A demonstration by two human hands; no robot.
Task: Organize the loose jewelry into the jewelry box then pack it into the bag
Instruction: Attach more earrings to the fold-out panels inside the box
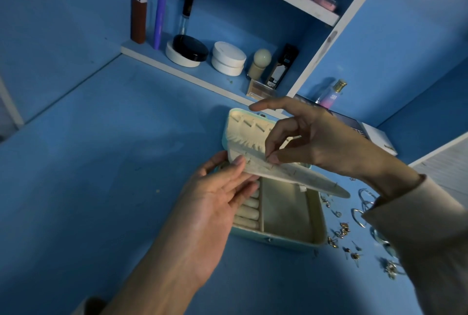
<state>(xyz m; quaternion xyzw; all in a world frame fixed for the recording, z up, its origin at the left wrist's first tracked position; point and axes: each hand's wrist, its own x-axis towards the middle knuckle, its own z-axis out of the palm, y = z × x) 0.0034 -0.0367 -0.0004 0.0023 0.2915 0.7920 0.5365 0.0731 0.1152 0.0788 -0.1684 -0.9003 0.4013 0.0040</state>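
on the far shelf (pixel 141 54) at the left stand a brown tube (pixel 138 20) and a purple tube (pixel 160 15), with round jars (pixel 228 58) further right. on the blue desk (pixel 101 162) below, the left hand (pixel 215 203) reaches in from the near left, palm up; its thumb lies on top of the left end of a cream earring panel (pixel 304 177) and its nearly straight fingers (pixel 249 188) support it from beneath, so the panel is pinched between them. the jewelry box (pixel 291 242), teal outside and cream inside, lies open in the middle of the desk, its lid (pixel 243 122) raised on the far side. in its base, ring rolls (pixel 249 210) fill the left part and a plain compartment (pixel 286 215) the right. the panel slants above the base, running out to the right. the right hand (pixel 329 142) comes from the right over the box; thumb and forefinger are closed on a tiny metal piece (pixel 268 160) right at the panel's surface, the other fingers lifted and spread. the loose jewelry (pixel 344 231), rings and small earrings, lies scattered on the desk just right of the box, partly under the right sleeve (pixel 417 226). a perfume bottle (pixel 331 96) stands far right.
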